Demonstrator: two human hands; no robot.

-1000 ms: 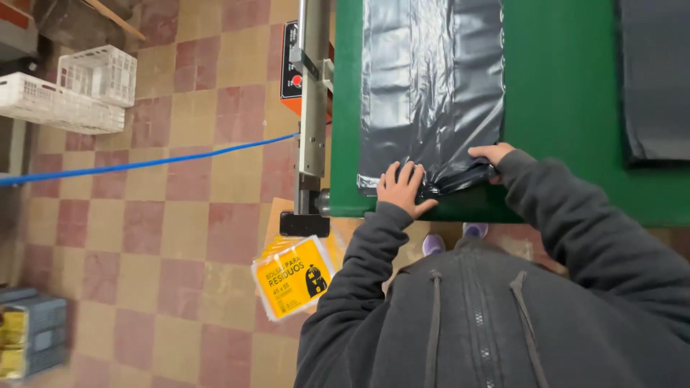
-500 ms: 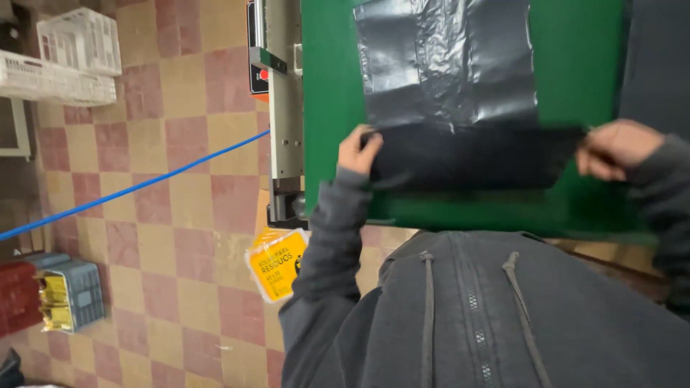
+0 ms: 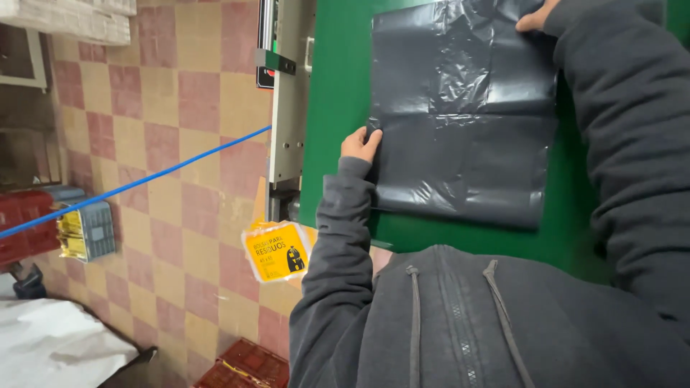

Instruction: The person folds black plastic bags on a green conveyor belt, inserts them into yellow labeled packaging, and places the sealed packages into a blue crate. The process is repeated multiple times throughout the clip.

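A black plastic bag (image 3: 460, 122) lies spread flat on the green table (image 3: 338, 86). My left hand (image 3: 359, 145) pinches the bag's left edge about halfway down. My right hand (image 3: 535, 16) rests at the bag's top right; only the fingers show past my dark sleeve, pressing on the plastic. The lower half of the bag is folded over and smoother; the upper half is creased.
A metal rail (image 3: 287, 108) runs along the table's left side. A blue cord (image 3: 144, 183) crosses the checkered floor. A yellow packet (image 3: 277, 251) hangs at the table's corner. Red crates (image 3: 241, 366), a grey basket (image 3: 86, 230) and white sheeting (image 3: 57, 345) sit on the floor.
The bag went from bunched at the table's near edge to stretched between both hands, and now lies flat. My right hand moved up to the bag's far corner.
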